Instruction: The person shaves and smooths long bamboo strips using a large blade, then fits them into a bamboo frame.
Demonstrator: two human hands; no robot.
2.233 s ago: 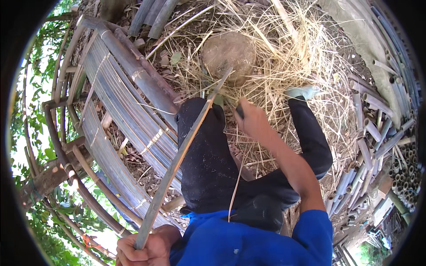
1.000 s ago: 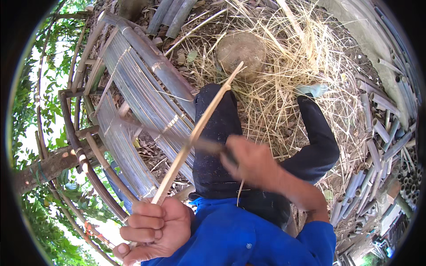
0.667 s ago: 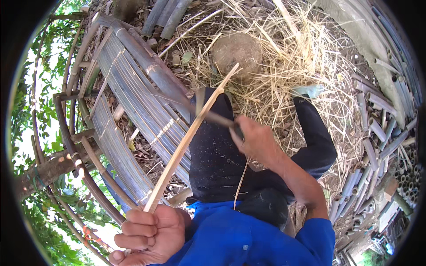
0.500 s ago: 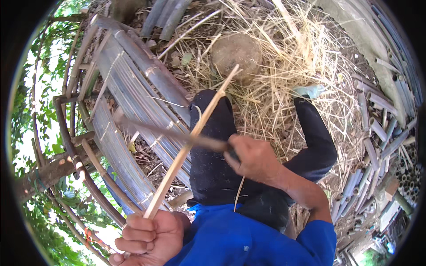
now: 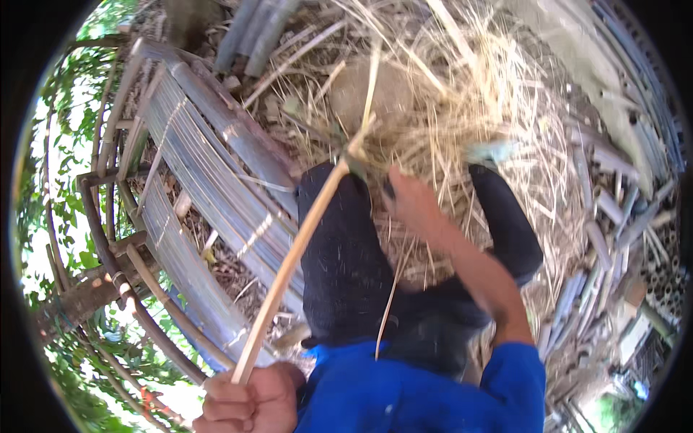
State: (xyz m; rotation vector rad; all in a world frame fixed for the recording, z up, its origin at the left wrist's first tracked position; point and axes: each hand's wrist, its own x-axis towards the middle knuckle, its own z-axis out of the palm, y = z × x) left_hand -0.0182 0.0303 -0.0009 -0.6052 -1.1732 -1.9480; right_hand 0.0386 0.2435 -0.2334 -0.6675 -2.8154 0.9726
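My left hand (image 5: 249, 404), low in the head view, is wrapped round the near end of a long pale bamboo strip (image 5: 285, 270). The strip slants up and away across my left thigh. My right hand (image 5: 415, 206) is closed on the dark handle of a knife, just right of the strip. The knife's blade (image 5: 352, 160) is smeared by motion and lies across the strip's far part; I cannot tell whether it is cutting in. A thin pale sliver (image 5: 372, 79) extends beyond the strip's far end, over a round wooden stump (image 5: 382, 97).
A slatted bamboo bench (image 5: 209, 173) stands to my left. Straw-like shavings (image 5: 498, 94) litter the ground ahead and right. Cut bamboo pieces (image 5: 613, 209) are piled at the far right, and several bamboo poles (image 5: 256, 32) lie at the back. A thin sliver (image 5: 390, 310) rests across my lap.
My right hand and the knife have moved away from my body, from the strip's middle to its far part. My left hand keeps hold of the strip. The view has shifted slightly.
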